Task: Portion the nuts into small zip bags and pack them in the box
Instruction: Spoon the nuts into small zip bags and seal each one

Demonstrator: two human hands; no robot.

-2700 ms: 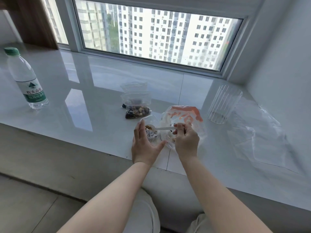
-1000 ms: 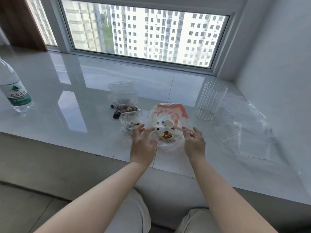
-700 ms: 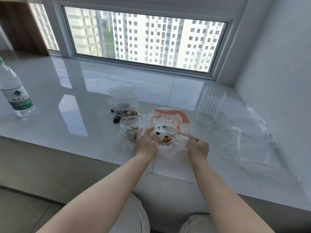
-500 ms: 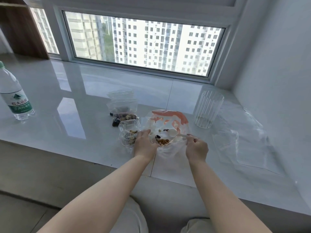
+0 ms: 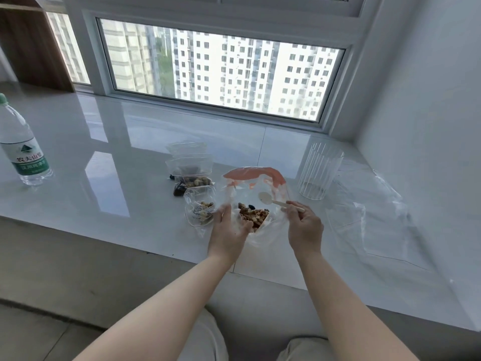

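Thin clear plastic is the trouble here: the big supply bag (image 5: 256,201) with its orange top has no stiffness, and the nuts (image 5: 252,214) sit heaped low inside it at the near edge of the glossy white sill (image 5: 104,162). The left hand (image 5: 229,231) clasps the bag's 8 o'clock side, fingers curled into the film beside the heap. The right hand (image 5: 304,225), at the bag's 3 o'clock, pinches the handle of a pale spoon (image 5: 270,199) whose bowl hangs empty above the nuts.

If the left hand slackens, the mouth could fold shut on the spoon or the heap could slide toward the sill's edge and drop to the floor. A half-filled small zip bag (image 5: 199,208) lies unsealed at the supply bag's 9 o'clock, touching it; a nudge from the left wrist may spill it. Two more small filled bags (image 5: 191,175) rest at 11 o'clock. A ribbed clear cup (image 5: 318,174) stands at 2 o'clock, within an elbow's reach. No box is recognisable, so packing looks distant.
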